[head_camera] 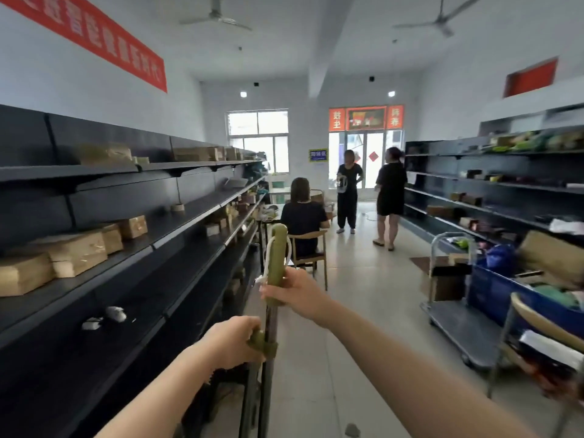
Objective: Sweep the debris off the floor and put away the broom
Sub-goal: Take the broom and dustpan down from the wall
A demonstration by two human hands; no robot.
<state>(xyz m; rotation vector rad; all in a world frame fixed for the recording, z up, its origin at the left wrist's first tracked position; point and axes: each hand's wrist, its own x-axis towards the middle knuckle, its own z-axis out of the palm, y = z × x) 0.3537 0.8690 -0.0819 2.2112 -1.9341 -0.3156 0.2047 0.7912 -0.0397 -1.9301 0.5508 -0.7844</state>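
Note:
I hold a broom upright in front of me. Its green handle grip with a white cord loop stands at the centre, and its dark pole runs down out of view. My right hand is closed around the lower part of the green grip. My left hand grasps a second green handle clipped beside the pole, likely a dustpan's. The broom head and the dustpan pan are hidden below the frame. A small grey scrap lies on the pale tiled floor near my feet.
Long dark shelving with cardboard boxes lines the left. More shelving, a trolley and a blue crate crowd the right. A seated person on a chair blocks the aisle ahead; two persons stand by the door.

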